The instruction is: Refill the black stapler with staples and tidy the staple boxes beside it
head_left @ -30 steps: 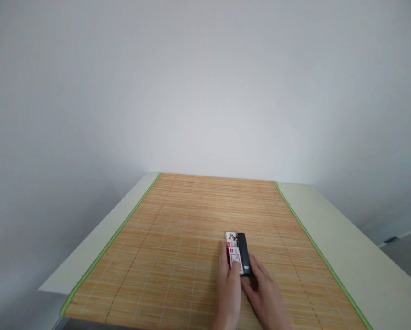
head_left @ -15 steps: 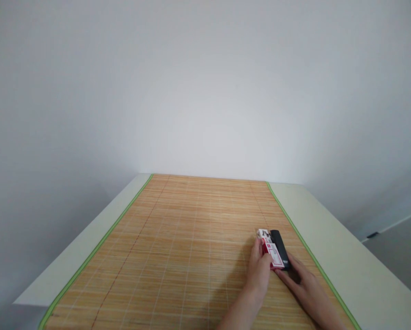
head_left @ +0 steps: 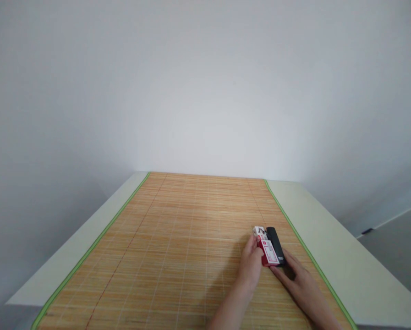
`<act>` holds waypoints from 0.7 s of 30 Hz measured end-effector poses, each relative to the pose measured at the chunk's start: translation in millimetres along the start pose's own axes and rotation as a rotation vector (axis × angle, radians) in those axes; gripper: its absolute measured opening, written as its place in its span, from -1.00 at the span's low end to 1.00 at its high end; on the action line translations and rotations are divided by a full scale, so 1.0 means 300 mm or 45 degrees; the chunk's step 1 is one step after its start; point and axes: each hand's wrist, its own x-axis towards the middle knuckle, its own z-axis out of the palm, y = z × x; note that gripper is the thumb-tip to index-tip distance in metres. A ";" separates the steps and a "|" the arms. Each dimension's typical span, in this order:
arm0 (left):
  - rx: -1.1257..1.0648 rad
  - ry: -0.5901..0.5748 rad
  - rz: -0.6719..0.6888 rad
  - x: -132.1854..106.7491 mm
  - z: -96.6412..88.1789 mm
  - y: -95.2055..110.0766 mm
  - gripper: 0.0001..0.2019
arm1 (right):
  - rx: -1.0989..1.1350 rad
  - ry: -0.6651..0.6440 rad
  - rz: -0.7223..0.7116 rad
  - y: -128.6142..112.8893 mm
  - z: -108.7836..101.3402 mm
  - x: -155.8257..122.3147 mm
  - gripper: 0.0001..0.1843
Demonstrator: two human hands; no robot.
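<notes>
A small red and white box (head_left: pixel 267 250) lies on the bamboo mat (head_left: pixel 178 247) with a slim black bar-shaped object (head_left: pixel 275 242) right beside it on its right. My left hand (head_left: pixel 250 266) grips the box from the left side, fingers curled against it. My right hand (head_left: pixel 299 282) rests on the mat just behind the black object, with its fingertips at that object's near end. Whether the right hand grips it is hidden.
The mat has green edging (head_left: pixel 91 250) and covers a pale table (head_left: pixel 332 238) that stands against a plain white wall. A strip of grey floor (head_left: pixel 401 247) shows at the far right.
Both hands, the box and the black object have shifted from the mat's middle toward its right side, partly through the camera turning left. The box is now tipped slightly up on its left edge.
</notes>
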 end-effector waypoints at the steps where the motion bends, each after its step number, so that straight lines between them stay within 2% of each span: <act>1: 0.011 -0.011 -0.009 0.006 -0.005 0.003 -0.38 | -0.004 -0.007 -0.001 -0.001 0.001 -0.001 -0.33; 4: 0.110 -0.036 0.016 0.020 -0.054 0.004 -0.48 | 0.009 -0.026 0.015 -0.001 -0.011 -0.004 -0.29; 7: 0.282 -0.037 0.024 0.008 -0.179 0.030 -0.51 | 0.011 0.040 0.085 -0.017 -0.052 -0.014 -0.14; 9: 0.435 -0.035 0.065 -0.017 -0.295 0.088 -0.56 | -0.003 0.162 0.111 -0.061 -0.081 -0.024 -0.12; 11: 0.697 0.028 0.213 -0.044 -0.413 0.179 -0.63 | 0.026 0.374 0.101 -0.148 -0.088 -0.026 -0.26; 12: 0.874 0.094 0.290 -0.054 -0.466 0.229 -0.64 | 0.078 0.421 0.086 -0.207 -0.075 -0.022 -0.32; 13: 1.074 0.166 0.357 -0.062 -0.512 0.277 -0.64 | 0.153 0.400 0.048 -0.274 -0.049 -0.011 -0.37; 14: 1.297 0.207 0.420 -0.067 -0.551 0.321 -0.63 | 0.221 0.281 -0.013 -0.343 -0.011 0.007 -0.39; 16: 1.673 0.238 0.529 -0.072 -0.607 0.383 -0.60 | 0.280 -0.090 -0.179 -0.467 0.097 0.061 -0.40; 17: 1.747 0.231 0.553 -0.074 -0.624 0.401 -0.59 | 0.279 -0.194 -0.270 -0.514 0.158 0.094 -0.42; 19: 1.832 0.199 0.581 -0.083 -0.643 0.412 -0.58 | 0.231 -0.274 -0.381 -0.568 0.275 0.160 -0.43; 21: 1.956 0.174 0.606 -0.098 -0.652 0.403 -0.57 | 0.151 -0.262 -0.381 -0.574 0.366 0.208 -0.39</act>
